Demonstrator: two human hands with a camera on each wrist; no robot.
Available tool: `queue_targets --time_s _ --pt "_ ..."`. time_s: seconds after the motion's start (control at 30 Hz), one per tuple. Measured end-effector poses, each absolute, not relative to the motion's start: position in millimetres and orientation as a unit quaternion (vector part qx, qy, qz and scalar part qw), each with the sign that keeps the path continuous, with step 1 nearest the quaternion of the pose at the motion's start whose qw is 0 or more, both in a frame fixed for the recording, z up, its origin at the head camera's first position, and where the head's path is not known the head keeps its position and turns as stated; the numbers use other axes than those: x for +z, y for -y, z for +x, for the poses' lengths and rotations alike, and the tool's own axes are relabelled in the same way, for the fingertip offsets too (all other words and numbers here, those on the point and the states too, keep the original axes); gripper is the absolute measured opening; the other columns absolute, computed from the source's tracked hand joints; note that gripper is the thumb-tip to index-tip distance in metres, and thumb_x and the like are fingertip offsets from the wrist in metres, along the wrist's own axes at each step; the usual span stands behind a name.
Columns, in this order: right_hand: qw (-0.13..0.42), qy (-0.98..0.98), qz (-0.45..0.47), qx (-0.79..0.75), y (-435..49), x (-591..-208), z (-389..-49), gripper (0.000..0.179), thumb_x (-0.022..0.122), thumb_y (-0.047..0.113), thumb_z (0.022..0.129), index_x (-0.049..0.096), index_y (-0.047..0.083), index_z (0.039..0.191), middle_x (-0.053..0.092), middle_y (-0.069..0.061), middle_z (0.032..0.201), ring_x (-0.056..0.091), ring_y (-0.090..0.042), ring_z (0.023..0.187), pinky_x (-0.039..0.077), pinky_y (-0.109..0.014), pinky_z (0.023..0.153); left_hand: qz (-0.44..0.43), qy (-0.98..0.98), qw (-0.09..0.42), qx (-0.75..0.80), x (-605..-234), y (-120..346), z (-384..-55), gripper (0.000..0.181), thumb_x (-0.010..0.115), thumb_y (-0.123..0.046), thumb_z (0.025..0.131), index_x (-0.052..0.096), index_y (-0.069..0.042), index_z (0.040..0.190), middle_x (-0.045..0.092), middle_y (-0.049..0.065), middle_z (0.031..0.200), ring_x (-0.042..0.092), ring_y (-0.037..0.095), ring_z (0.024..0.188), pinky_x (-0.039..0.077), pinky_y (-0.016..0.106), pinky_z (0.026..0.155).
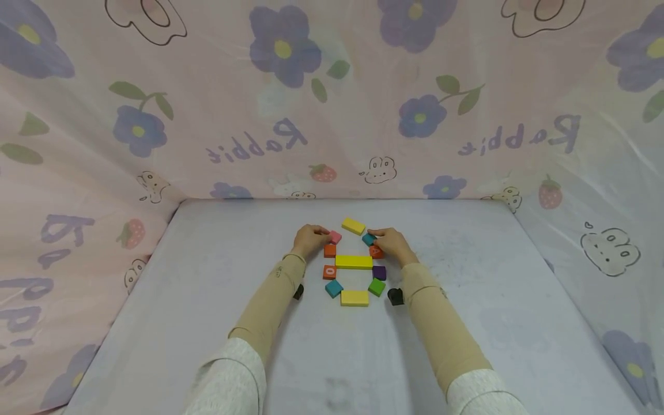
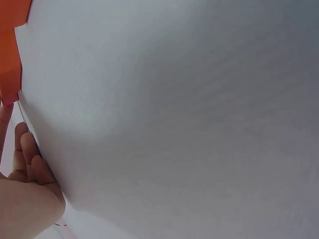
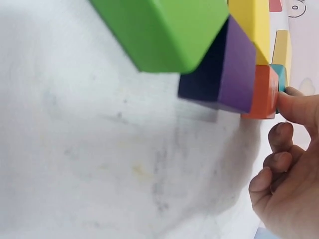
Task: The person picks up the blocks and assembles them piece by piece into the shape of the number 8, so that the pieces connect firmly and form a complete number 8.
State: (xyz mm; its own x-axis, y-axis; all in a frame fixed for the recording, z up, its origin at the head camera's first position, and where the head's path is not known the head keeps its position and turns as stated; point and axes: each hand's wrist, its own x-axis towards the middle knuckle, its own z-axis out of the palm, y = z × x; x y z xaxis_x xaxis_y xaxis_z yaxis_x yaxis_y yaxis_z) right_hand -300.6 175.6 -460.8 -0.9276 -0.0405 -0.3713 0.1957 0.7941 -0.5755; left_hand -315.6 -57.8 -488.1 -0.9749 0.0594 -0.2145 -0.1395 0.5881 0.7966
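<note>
My left hand (image 1: 309, 239) holds a pink block (image 1: 335, 237) by its outer side at the upper left of a ring of coloured blocks. Opposite it, the thumb and a finger of my right hand (image 1: 392, 243) pinch a teal block (image 1: 369, 239). An orange block (image 1: 329, 251) lies just below the pink one. Below the teal one is an orange block marked A (image 1: 376, 252). Between them stretches a long yellow block (image 1: 354, 262), and another yellow block (image 1: 353, 226) lies tilted above. In the left wrist view the fingertips' contact is mostly cut off.
Lower in the ring are an orange block marked O (image 1: 329, 272), a purple block (image 1: 379, 273), a teal block (image 1: 334, 288), a green block (image 1: 377, 287) and a yellow block (image 1: 355, 298). Black devices (image 1: 396, 297) show by both wrists. Patterned cloth walls (image 1: 353, 115) surround the white table (image 1: 218, 265).
</note>
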Motion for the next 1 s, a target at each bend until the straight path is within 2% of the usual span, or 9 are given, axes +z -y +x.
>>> queue_targets --time_s 0.43,0.63,0.87,1.0 --pt "0.181 -0.926 0.041 -0.329 -176 -474 -310 0.048 0.046 0.013 0.090 0.047 0.024 0.137 0.047 -0.019 0.138 0.036 -0.017 0.061 0.032 -0.025 0.057 -0.008 -0.890 0.105 0.444 -484 58 -310 0.026 0.063 -0.028 0.087 0.070 -0.012 0.107 0.060 0.007 0.120 0.048 0.025 0.118 0.036 0.042 0.105" --pt "0.173 -0.926 0.044 -0.332 -176 -475 -309 0.050 0.046 0.011 0.088 0.048 0.025 0.136 0.045 -0.018 0.141 0.036 -0.017 0.062 0.032 -0.025 0.057 0.000 -0.892 0.100 0.441 -485 58 -309 0.026 0.063 -0.028 0.088 0.070 -0.011 0.106 0.063 0.007 0.116 0.050 0.025 0.114 0.038 0.040 0.102" --pt "0.165 -0.928 0.041 -0.332 -175 -474 -306 0.049 0.046 0.011 0.089 0.048 0.025 0.135 0.049 -0.018 0.136 0.033 -0.014 0.054 0.031 -0.023 0.052 0.004 -0.895 0.102 0.434 -484 58 -308 0.028 0.062 -0.029 0.088 0.070 -0.011 0.108 0.063 0.007 0.118 0.050 0.026 0.119 0.036 0.041 0.105" --pt "0.164 -0.931 0.033 -0.325 -176 -471 -303 0.047 0.045 0.012 0.091 0.049 0.025 0.135 0.046 -0.018 0.140 0.036 -0.015 0.061 0.031 -0.023 0.055 0.002 -0.893 0.105 0.437 -482 58 -306 0.029 0.062 -0.029 0.088 0.069 -0.011 0.109 0.062 0.008 0.120 0.050 0.026 0.119 0.037 0.041 0.105"
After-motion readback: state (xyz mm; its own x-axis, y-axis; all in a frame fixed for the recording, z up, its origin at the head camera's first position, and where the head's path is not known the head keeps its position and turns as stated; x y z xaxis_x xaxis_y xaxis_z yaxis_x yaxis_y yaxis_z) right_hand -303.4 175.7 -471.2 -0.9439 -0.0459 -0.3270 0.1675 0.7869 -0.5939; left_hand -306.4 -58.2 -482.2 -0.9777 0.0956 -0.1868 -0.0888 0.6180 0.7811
